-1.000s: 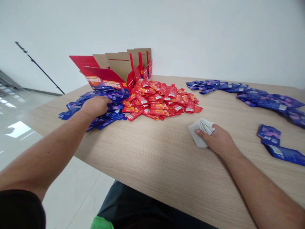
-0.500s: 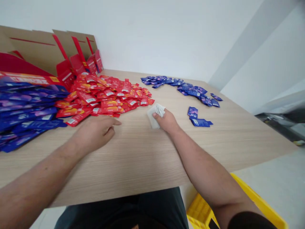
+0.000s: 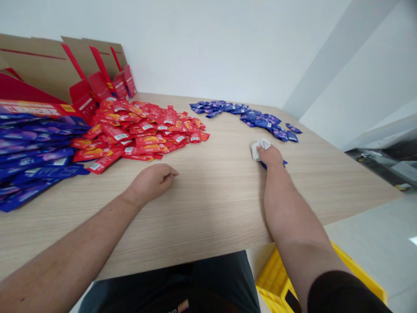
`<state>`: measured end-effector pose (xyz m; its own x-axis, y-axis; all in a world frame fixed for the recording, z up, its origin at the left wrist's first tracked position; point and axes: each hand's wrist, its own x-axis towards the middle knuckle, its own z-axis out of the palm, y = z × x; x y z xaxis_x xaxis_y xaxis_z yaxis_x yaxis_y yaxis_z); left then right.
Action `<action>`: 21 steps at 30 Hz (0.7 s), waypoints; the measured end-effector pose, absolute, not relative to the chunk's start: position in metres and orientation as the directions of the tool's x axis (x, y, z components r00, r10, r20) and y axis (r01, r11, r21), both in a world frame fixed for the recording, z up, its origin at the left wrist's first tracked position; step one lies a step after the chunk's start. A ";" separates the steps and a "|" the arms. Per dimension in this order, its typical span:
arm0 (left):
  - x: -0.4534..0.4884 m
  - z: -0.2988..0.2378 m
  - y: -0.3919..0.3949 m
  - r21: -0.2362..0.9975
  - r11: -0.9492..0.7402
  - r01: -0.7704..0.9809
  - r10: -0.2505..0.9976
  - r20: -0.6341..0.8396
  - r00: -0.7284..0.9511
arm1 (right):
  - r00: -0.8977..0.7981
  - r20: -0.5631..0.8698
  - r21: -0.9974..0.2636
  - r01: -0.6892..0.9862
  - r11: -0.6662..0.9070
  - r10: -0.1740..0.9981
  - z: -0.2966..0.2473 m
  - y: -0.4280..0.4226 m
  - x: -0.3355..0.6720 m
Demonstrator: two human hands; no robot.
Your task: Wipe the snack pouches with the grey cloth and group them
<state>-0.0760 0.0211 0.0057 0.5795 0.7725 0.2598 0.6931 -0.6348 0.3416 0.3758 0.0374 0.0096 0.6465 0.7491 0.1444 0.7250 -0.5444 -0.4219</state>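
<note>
Head view: your right hand (image 3: 269, 155) closes on a white cloth (image 3: 259, 150), just above blue sachets (image 3: 274, 165) on the right. Your left hand (image 3: 151, 182), loosely curled and empty, rests on the wooden tabletop (image 3: 208, 195) near the heaped red sachets (image 3: 140, 132).

A small white cloth (image 3: 259, 150), bunched up and creased, sits pinched under the fingers of the right hand (image 3: 270, 157). Just beneath that hand, a flat blue foil sachet (image 3: 284, 163) lies partly hidden, with only its edges showing. Ahead of the left hand (image 3: 151, 182), which is empty and loosely curled, glossy red sachets (image 3: 140, 132) lie in a wide, overlapping heap, flat and at mixed angles, with white labels on many, just out of the fingers' reach.
</note>
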 end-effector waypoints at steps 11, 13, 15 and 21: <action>-0.071 0.003 0.024 0.369 -0.635 0.679 0.771 0.233 0.593 | 0.149 -0.071 -0.497 0.852 -0.164 0.986 0.016 0.039 0.293; -0.071 0.003 0.023 0.381 -0.638 0.669 0.768 0.243 0.593 | 0.002 -0.150 -0.564 0.821 -0.087 0.989 0.017 0.034 0.269; -0.070 0.004 0.022 0.400 -0.633 0.663 0.772 0.270 0.575 | -0.151 -0.218 -0.673 0.739 -0.037 0.964 0.019 0.029 0.247; -0.061 0.006 0.018 0.418 -0.654 0.630 0.755 0.319 0.572 | -0.367 -0.182 -0.943 0.327 -0.057 0.912 0.023 0.018 0.224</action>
<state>-0.0613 0.0178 0.0063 0.5725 0.7553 0.3191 0.6302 -0.6543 0.4181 0.2245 0.0175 0.0232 -0.3667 0.9124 -0.1818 0.3265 -0.0568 -0.9435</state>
